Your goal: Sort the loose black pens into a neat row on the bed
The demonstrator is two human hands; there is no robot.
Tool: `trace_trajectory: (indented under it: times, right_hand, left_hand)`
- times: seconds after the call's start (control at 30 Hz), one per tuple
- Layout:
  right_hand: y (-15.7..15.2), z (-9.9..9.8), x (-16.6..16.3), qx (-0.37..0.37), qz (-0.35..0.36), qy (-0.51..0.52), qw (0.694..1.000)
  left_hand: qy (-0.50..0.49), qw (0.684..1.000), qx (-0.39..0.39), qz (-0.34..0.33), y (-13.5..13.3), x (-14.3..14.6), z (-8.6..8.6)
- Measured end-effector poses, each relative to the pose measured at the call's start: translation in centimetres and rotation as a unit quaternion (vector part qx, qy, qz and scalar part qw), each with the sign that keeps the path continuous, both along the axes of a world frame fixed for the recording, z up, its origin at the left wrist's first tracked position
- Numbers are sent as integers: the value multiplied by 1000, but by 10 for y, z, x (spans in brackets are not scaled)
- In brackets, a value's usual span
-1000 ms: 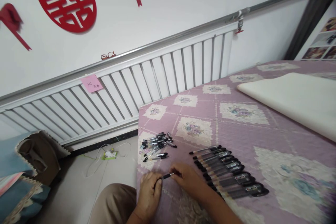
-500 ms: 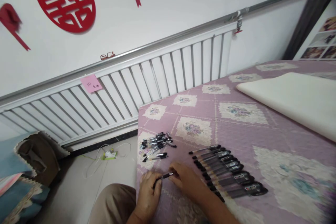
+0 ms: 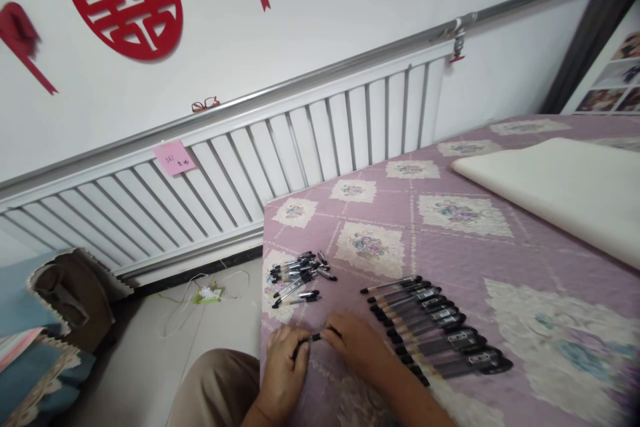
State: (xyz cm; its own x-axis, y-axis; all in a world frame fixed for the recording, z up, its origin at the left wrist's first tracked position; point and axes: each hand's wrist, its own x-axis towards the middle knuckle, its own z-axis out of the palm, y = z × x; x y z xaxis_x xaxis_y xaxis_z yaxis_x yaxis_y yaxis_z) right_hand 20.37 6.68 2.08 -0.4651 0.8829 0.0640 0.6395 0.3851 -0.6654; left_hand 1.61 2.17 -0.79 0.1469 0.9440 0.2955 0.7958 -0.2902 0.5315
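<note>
A black pen (image 3: 315, 337) lies between my two hands, low over the near edge of the purple patterned cloth. My left hand (image 3: 286, 363) is closed around one end of it. The fingers of my right hand (image 3: 353, 345) are pinched at the other end and hide the tip; whether they also hold a small part, I cannot tell. Beyond my left hand lies a loose heap of pens and pen parts (image 3: 300, 273). To the right of my right hand, several black-capped pens (image 3: 435, 327) lie side by side in a slanting row.
The patterned cloth (image 3: 390, 213) covers the surface. A cream folded sheet (image 3: 555, 187) lies at the right. Behind stands a white radiator (image 3: 300, 140) with a pink note (image 3: 175, 157) and glasses (image 3: 205, 104). A power strip (image 3: 209, 295) is on the floor.
My right hand's fingers have moved slightly left onto the pen, covering its silver tip, which showed before. My left hand keeps its place.
</note>
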Motion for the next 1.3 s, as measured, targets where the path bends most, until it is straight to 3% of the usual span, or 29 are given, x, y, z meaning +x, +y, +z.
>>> trace_trajectory:
  times: [0.73, 1.1, 1.3]
  right_hand:
    - [2, -4, -5, 3, -7, -10, 1000]
    - [5, -6, 1, 38, -52, 7, 998]
    - [5, -9, 4, 55, -71, 8, 996]
  left_hand:
    - [8, 1000, -13, 3, 0, 0, -1]
    - [67, 996, 49, 35, 0, 3, -8]
    - [65, 994, 82, 24, 28, 7, 0]
